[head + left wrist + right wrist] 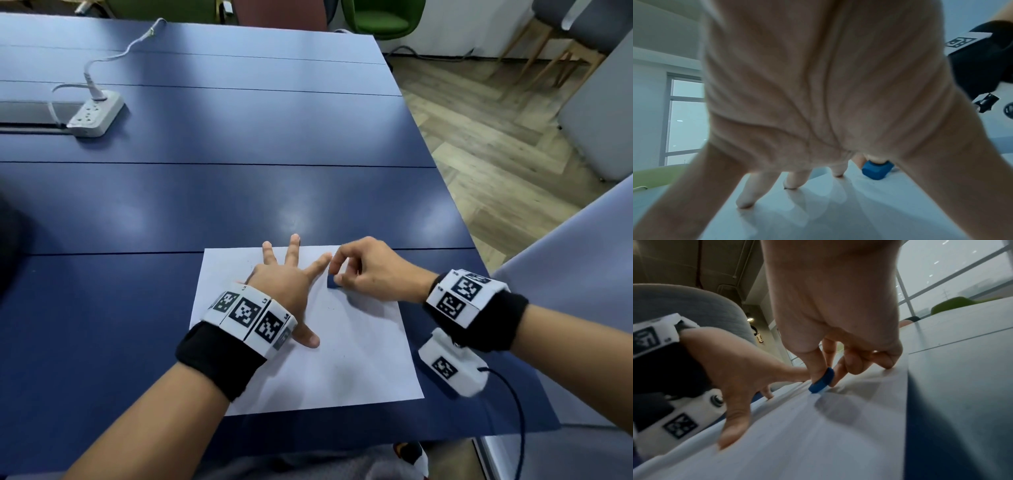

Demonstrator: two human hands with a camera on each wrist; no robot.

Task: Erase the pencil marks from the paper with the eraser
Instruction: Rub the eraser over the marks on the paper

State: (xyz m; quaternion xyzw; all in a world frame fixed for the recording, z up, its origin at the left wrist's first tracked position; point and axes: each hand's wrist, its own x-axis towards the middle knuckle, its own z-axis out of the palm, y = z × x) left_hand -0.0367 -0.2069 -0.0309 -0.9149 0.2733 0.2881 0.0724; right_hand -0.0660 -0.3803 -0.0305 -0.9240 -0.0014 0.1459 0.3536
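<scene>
The place looks like an office or meeting room. A long blue worktop (239,192) made of joined panels carries a white power strip (96,116) with a cable plugged in. Green upholstered chairs (380,17) and grey ones with wooden legs (561,31) stand around it on herringbone wood flooring (486,137). The wrist views show large, metal-framed windows (953,274) reaching high up the wall.

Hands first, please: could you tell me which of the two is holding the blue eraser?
The right hand pinches the eraser against the paper; the left hand only lies spread flat on the sheet.
</scene>
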